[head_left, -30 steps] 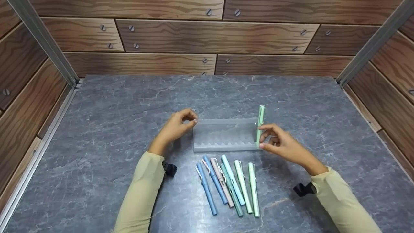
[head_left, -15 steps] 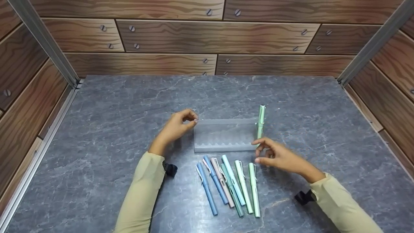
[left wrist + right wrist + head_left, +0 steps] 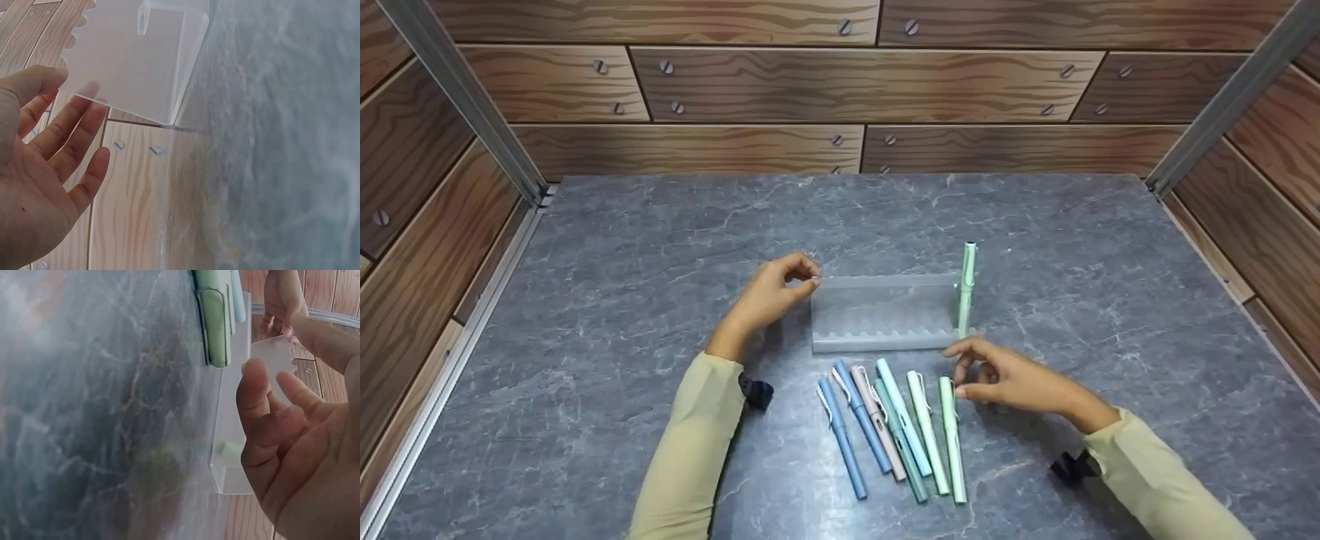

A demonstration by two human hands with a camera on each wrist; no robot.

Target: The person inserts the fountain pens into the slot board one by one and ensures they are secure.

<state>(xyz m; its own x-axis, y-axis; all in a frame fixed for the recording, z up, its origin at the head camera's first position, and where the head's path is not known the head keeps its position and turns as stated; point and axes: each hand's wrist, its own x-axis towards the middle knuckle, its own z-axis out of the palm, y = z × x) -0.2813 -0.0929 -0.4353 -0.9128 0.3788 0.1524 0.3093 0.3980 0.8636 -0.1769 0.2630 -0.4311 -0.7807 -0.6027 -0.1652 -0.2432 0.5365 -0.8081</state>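
A clear frosted pen stand (image 3: 885, 307) with notched edges stands mid-table. Its upper left corner is pinched by my left hand (image 3: 776, 289); the left wrist view has the thumb at the notched edge and fingertips behind the panel (image 3: 126, 62). One mint-green pen (image 3: 967, 281) leans upright in the stand's right end. My right hand (image 3: 1005, 379), fingers loosely bent and holding nothing, hovers by the cap end of the light green pen (image 3: 951, 442), the rightmost of several lying pens. In the right wrist view that green cap (image 3: 215, 329) is apart from the fingers.
Left of the light green pen lie a pale green pen (image 3: 928, 435), a light blue pen (image 3: 901, 416), a dark teal pen (image 3: 901, 442), a mauve pen (image 3: 879, 424) and two blue pens (image 3: 844, 439). Wood-patterned walls (image 3: 870, 86) enclose the grey marbled table (image 3: 660, 225).
My right hand has let go of the mint-green pen, which stays in the stand, and has moved down towards the lying pens. The left hand keeps its place on the stand's corner.
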